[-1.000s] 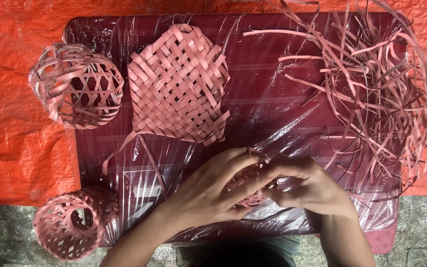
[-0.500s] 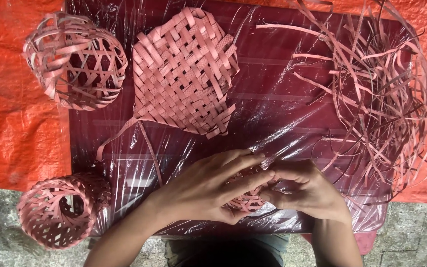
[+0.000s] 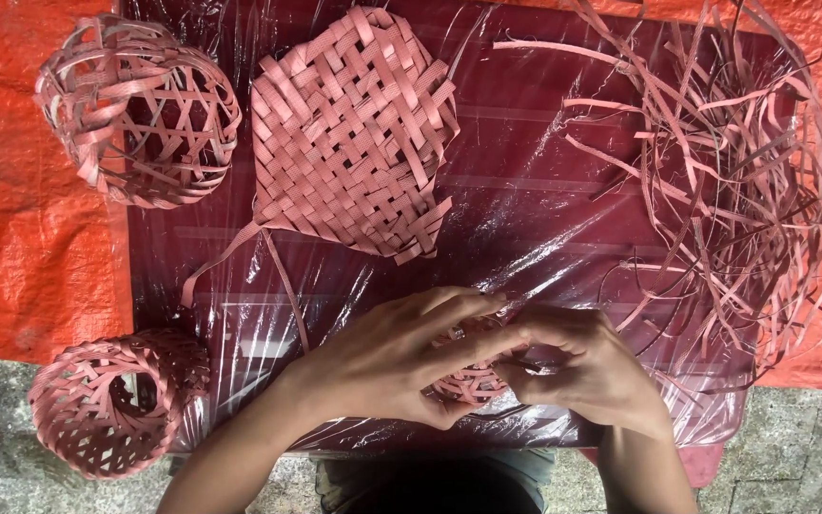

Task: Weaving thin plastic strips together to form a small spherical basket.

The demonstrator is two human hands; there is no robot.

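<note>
Head view: both hands on a small woven piece

Grey stone floor [image 3: 792, 457] lies nearest. Above it a dark red table [image 3: 544, 190] under clear plastic stands on an orange tarp [image 3: 21, 238]. At its near edge the left hand [image 3: 401, 366] and right hand [image 3: 582, 371] close together around a small pink woven ball [image 3: 473, 381]; its axis cannot be told. Farther off lie a flat woven mat [image 3: 354, 128] and loose strips [image 3: 744, 171].

Small pink woven-strip piece [image 3: 473, 381], rounded, mostly hidden, low above the table's near edge.
</note>
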